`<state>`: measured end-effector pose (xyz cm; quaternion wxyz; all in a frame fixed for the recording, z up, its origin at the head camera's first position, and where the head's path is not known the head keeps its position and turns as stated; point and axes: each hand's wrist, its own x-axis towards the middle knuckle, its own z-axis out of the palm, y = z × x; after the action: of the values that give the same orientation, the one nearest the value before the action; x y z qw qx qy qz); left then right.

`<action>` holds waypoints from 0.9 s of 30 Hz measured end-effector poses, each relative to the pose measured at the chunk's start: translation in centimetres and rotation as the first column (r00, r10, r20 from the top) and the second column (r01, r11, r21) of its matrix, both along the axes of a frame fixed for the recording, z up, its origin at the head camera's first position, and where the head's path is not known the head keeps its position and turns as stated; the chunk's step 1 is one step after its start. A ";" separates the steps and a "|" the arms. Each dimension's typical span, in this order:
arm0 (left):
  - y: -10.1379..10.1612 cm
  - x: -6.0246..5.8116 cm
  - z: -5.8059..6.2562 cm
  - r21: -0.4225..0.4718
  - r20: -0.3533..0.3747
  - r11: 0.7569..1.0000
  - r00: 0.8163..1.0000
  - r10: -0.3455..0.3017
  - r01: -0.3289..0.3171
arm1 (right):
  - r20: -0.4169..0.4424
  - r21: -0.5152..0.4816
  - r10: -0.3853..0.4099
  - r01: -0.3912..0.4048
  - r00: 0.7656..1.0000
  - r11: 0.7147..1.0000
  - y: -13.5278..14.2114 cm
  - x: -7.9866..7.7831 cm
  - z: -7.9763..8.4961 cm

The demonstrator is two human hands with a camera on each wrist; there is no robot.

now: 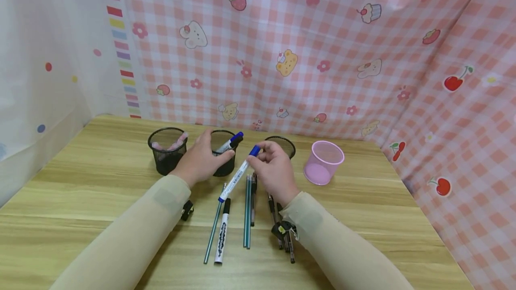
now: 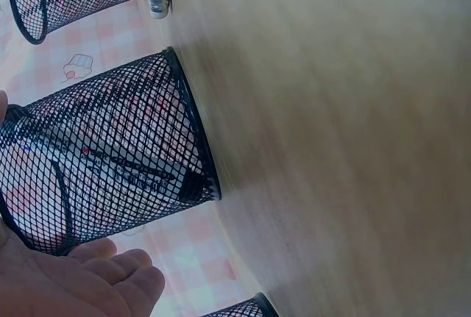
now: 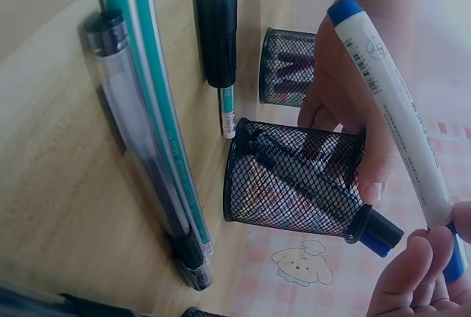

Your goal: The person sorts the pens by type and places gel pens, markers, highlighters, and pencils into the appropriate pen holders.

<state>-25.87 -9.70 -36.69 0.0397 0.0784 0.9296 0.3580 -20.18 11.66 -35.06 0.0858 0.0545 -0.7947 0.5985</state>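
My left hand (image 1: 200, 159) grips the middle black mesh pen holder (image 2: 125, 155) near its rim, fingers along one side and thumb across the other. Inside that holder lean markers, with a blue cap (image 1: 237, 136) and a black cap (image 3: 384, 223) sticking out above the rim. My right hand (image 1: 275, 169) pinches a white marker (image 1: 238, 178) by its blue-capped end. This marker slants in the air to the right of the middle holder, its blue bottom end pointing down toward me.
A left black mesh holder (image 1: 166, 160) contains pink items. Behind my right hand stands another black mesh holder (image 1: 287, 143), mostly hidden; right of it is a pink cup (image 1: 322, 164). On the table lie a black-capped marker (image 1: 222, 236), green pencils (image 1: 247, 218) and several pens (image 1: 291, 247).
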 end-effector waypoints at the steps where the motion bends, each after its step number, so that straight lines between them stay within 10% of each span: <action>1: 0.0 0.0 0.0 -0.001 -0.001 1.000 1.000 0.000 0.000 | -0.003 -0.009 -0.004 0.004 1.000 1.000 0.0 0.0 0.0; 27: 0.1 -0.1 -0.1 -0.018 -0.013 1.000 1.000 0.006 -0.007 | -0.048 -0.371 -0.217 0.184 0.975 0.910 -0.1 -1.1 0.2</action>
<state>-25.97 -9.58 -36.79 0.0331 0.0774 0.9332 0.3492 -21.28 11.58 -34.82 0.1903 -0.0178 -0.6668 0.7203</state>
